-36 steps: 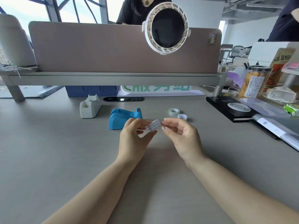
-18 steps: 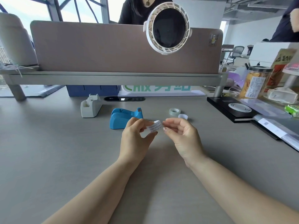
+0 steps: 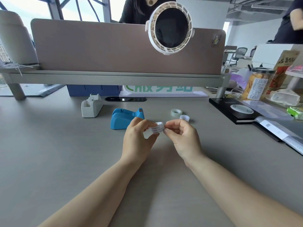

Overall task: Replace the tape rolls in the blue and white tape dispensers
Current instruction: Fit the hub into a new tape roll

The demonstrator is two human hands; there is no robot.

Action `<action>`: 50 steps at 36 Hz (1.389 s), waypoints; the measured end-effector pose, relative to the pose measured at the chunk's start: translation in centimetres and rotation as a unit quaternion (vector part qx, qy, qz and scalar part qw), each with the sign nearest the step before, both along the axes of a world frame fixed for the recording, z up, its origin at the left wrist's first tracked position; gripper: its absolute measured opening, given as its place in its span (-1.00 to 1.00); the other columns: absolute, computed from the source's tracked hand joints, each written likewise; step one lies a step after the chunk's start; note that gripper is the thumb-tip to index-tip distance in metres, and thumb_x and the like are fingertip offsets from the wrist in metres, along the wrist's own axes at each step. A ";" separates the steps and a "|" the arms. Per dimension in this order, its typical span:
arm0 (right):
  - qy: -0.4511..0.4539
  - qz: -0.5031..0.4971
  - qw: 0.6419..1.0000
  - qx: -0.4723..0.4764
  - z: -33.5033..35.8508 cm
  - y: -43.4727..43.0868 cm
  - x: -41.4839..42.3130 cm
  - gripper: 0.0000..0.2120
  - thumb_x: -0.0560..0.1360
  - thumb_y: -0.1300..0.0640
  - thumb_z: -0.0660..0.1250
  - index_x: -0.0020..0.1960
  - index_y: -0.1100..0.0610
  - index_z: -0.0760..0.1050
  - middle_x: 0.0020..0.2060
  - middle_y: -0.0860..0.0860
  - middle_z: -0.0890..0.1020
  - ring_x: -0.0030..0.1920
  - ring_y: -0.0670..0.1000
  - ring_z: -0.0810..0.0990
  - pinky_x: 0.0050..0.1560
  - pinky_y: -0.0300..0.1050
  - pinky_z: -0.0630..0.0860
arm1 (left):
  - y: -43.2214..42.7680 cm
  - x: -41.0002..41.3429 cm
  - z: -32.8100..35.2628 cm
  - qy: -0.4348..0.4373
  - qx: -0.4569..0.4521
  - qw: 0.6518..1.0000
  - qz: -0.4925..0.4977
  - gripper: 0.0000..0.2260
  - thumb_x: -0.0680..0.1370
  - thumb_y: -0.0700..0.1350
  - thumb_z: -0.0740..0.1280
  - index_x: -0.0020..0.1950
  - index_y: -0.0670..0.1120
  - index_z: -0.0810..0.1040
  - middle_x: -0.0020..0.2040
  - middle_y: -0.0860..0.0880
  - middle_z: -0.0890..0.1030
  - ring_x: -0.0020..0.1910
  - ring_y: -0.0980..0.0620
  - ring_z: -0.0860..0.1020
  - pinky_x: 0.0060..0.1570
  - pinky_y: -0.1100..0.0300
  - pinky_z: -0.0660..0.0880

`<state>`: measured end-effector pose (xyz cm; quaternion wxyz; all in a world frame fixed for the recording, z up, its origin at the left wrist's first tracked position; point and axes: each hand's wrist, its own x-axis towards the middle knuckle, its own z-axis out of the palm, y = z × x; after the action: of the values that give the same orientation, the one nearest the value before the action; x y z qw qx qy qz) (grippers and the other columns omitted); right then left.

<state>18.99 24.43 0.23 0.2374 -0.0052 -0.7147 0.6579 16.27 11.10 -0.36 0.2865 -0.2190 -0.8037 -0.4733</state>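
My left hand [image 3: 139,138] holds a small tape roll [image 3: 157,127] with a printed white core, just above the grey desk. My right hand [image 3: 183,136] pinches at the roll's right side with thumb and forefinger. Just behind my left hand lies the blue tape dispenser [image 3: 123,117], its cutter pointing right. The white tape dispenser [image 3: 91,107] stands further back to the left. A clear tape roll [image 3: 175,112] lies flat behind my right hand, with a small white empty core [image 3: 184,117] beside it.
A raised shelf with a brown partition [image 3: 124,51] and a clipped white fan [image 3: 170,28] spans the back. A black box [image 3: 236,110], papers, a snack jar [image 3: 257,84] and packets crowd the right side. People stand behind the partition.
The roll has turned in my left hand, so its printed side and open core now face me. My right fingers stay pinched at its edge. Both hands hardly shifted.
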 end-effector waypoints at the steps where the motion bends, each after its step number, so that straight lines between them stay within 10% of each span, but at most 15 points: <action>1: 0.002 0.001 1.000 -0.001 0.1 0.0 0.0 -0.83 0.43 0.29 0.40 -0.14 0.04 0.53 -0.20 -0.08 0.63 -0.19 -0.18 0.59 -0.14 -0.42 0.49 | 0.0 0.0 0.0 0.002 -0.002 1.000 0.001 -0.80 0.34 -0.20 0.53 -0.07 -0.07 0.65 -0.17 0.23 0.43 -0.16 0.30 0.46 -0.10 0.51 0.39; 50: -0.046 0.030 0.998 0.042 1.0 0.5 0.0 -0.80 0.44 0.22 0.41 -0.02 0.03 0.46 -0.14 -0.02 0.61 -0.09 -0.13 0.56 -0.07 -0.33 0.47 | -0.1 0.0 0.0 0.035 -0.027 0.999 0.026 -0.81 0.33 -0.20 0.53 -0.10 -0.08 0.65 -0.15 0.05 0.50 -0.13 -0.02 0.53 -0.14 0.16 0.47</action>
<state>18.95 24.94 1.27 0.1843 -0.0043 -0.7517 0.6333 16.23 11.04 -0.31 0.3203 -0.2222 -0.8113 -0.4357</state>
